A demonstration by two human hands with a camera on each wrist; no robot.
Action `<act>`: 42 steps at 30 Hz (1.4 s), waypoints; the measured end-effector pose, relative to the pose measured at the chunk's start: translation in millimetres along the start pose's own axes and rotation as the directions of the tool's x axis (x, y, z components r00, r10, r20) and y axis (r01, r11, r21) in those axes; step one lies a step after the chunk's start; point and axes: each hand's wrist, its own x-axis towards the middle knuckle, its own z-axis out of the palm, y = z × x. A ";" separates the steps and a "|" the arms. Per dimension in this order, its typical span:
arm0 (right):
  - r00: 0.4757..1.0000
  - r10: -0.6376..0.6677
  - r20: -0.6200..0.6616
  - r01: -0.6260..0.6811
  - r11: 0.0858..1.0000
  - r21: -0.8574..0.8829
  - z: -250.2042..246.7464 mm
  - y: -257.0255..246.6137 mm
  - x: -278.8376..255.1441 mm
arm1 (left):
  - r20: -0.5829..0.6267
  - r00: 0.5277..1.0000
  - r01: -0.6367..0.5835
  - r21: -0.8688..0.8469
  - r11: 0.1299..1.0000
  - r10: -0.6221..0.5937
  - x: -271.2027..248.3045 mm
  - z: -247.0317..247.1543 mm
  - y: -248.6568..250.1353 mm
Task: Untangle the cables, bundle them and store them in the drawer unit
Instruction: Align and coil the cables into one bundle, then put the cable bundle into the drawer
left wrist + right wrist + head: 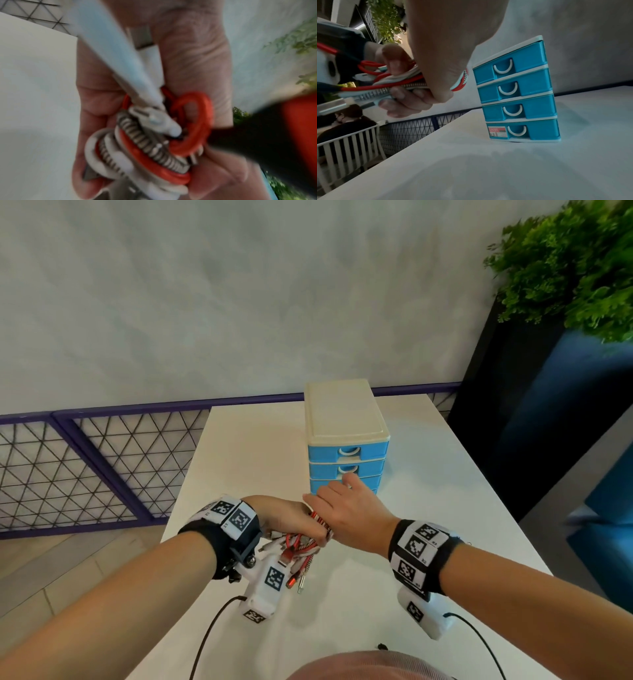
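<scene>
A bundle of coiled cables (301, 546), red, white and spring-wrapped, is gripped in my left hand (284, 515) above the near middle of the white table (428, 508). The left wrist view shows the cable coils (145, 148) lying in my curled left fingers (96, 94), blurred. My right hand (346, 508) is just right of the bundle, fingers extended toward the drawer unit (346, 412). Its index tip overlaps the third drawer front. In the right wrist view the drawer unit (530, 81), blue with a cream frame, has all its drawers closed. There the right palm (450, 33) hides part of the cables (399, 81).
A purple mesh railing (85, 460) runs behind the table on the left. At the right stand a dark planter (548, 422) and a green plant (575, 261). A seated person (346, 121) and a white chair (342, 146) are beyond the table's left edge.
</scene>
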 end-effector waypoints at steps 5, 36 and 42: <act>0.995 -0.055 0.079 0.055 0.998 0.004 -3.0 4.8 3.1 | -0.038 0.999 0.006 0.039 0.999 -0.004 3.8 1.3 1.8; 0.872 0.170 0.459 -0.257 0.957 0.134 -10.1 90.0 7.8 | -0.475 0.637 -0.090 0.736 0.671 0.607 29.2 -74.3 -13.0; 0.878 0.151 0.453 -0.277 0.934 0.227 -37.1 84.2 3.6 | -0.553 0.561 -0.211 0.624 0.752 0.616 28.6 -75.6 -0.1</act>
